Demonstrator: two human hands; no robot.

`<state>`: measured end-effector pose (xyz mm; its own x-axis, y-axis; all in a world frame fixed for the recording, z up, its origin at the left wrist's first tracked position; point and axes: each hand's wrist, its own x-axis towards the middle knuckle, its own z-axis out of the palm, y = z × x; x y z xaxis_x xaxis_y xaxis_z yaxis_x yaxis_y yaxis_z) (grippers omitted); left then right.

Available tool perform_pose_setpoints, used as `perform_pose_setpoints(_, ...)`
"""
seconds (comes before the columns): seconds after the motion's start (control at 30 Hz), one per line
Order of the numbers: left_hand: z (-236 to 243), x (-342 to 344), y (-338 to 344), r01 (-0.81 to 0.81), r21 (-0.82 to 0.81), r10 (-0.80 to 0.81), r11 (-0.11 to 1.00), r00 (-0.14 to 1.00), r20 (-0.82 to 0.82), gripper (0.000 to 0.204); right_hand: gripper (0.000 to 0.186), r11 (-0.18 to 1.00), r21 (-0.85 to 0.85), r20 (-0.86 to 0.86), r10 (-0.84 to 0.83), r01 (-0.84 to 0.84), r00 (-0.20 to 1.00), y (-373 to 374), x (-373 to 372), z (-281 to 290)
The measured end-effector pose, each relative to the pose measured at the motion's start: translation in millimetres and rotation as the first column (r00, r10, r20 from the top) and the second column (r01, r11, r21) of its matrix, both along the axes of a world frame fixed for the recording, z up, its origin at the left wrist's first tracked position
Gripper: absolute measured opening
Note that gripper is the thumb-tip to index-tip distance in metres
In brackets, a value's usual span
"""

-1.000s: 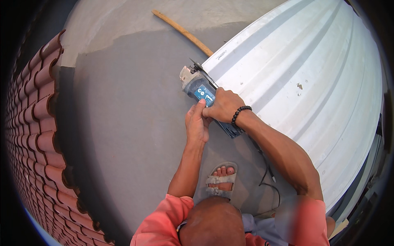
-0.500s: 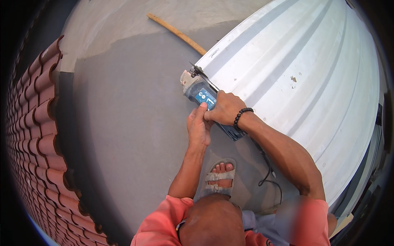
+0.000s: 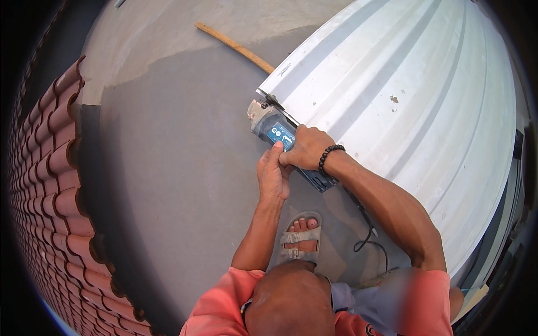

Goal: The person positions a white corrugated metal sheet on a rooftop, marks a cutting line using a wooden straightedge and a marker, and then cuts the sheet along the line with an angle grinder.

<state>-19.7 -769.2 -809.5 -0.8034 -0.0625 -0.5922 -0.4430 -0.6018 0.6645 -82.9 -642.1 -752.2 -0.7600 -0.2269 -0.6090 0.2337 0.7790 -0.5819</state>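
A dark blue angle grinder (image 3: 268, 125) with a pale, worn head is held by both of my hands. Around its body wraps my right hand (image 3: 308, 147), with a black bead bracelet (image 3: 330, 158) at the wrist. My left hand (image 3: 272, 172) grips it from the near left side, thumb pressed against the casing and fingers partly hidden underneath. The thin disc (image 3: 272, 101) stands on the grinder's right side, at the left edge of a white ribbed metal sheet (image 3: 370, 95). Whether the disc touches the sheet is unclear.
A wooden stick (image 3: 238, 48) pokes out from beneath the sheet. Red roof tiles (image 3: 61, 185) line the left side, beyond the grey floor (image 3: 174, 151). My sandalled foot (image 3: 302, 235) stands below the grinder, and a black cord (image 3: 370, 232) trails to its right.
The surroundings have shifted slightly left and down in view, while the grinder stays almost in place. Its disc now overlaps the sheet's edge more. Both hands keep the same hold.
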Motion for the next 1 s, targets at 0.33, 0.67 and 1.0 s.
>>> perform_pose_setpoints(0.33,0.3,4.5,3.7,0.010,0.018,-0.010,1.000,1.000,0.003,0.025,0.063,1.000,0.000,0.011,0.015,-0.015,1.000,4.7,3.3,2.6)
perform_pose_setpoints(0.67,-5.4,12.8,4.8,0.053,0.022,-0.053,0.998,0.999,-0.003,0.033,0.067,1.000,-0.002,0.043,0.011,-0.011,0.999,10.4,8.8,8.8)
perform_pose_setpoints(1.0,-8.4,17.4,7.4,0.061,0.023,-0.062,0.998,0.998,0.006,0.031,0.061,0.999,0.022,0.031,0.025,-0.026,0.999,13.5,13.1,8.1)
